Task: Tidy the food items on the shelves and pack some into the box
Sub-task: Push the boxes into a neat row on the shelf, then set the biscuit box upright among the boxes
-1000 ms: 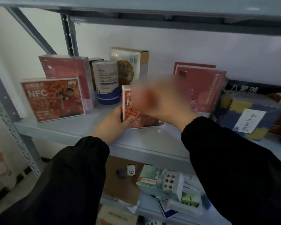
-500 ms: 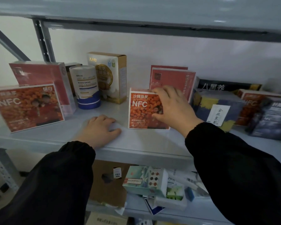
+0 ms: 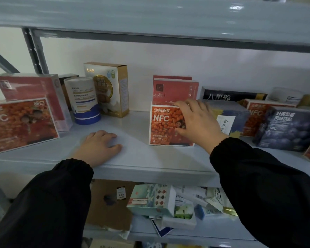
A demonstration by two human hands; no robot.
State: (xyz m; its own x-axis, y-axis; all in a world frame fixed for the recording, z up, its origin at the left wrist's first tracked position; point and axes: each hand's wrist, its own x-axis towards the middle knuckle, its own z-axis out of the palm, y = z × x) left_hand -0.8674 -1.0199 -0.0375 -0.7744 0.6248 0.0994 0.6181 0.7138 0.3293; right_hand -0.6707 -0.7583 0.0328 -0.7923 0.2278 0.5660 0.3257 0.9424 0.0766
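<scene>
A small orange NFC box [image 3: 164, 124] stands upright in the middle of the grey shelf [image 3: 136, 158]. My right hand [image 3: 198, 120] grips its top right part, fingers over the top edge and thumb on the front. My left hand [image 3: 98, 146] lies palm down on the bare shelf to the left of the box, fingers relaxed, holding nothing. Behind the box stands a red carton [image 3: 174, 89].
At the left are a large orange NFC box [image 3: 20, 122], a red box [image 3: 30, 87], a white and blue canister [image 3: 83, 100] and a gold biscuit carton [image 3: 108, 88]. Dark blue boxes [image 3: 290, 127] crowd the right. The lower shelf holds several jumbled cartons [image 3: 154, 201].
My left hand let go of the small NFC box and came down flat on the shelf. My right hand took hold of the box, which now stands upright a little further right.
</scene>
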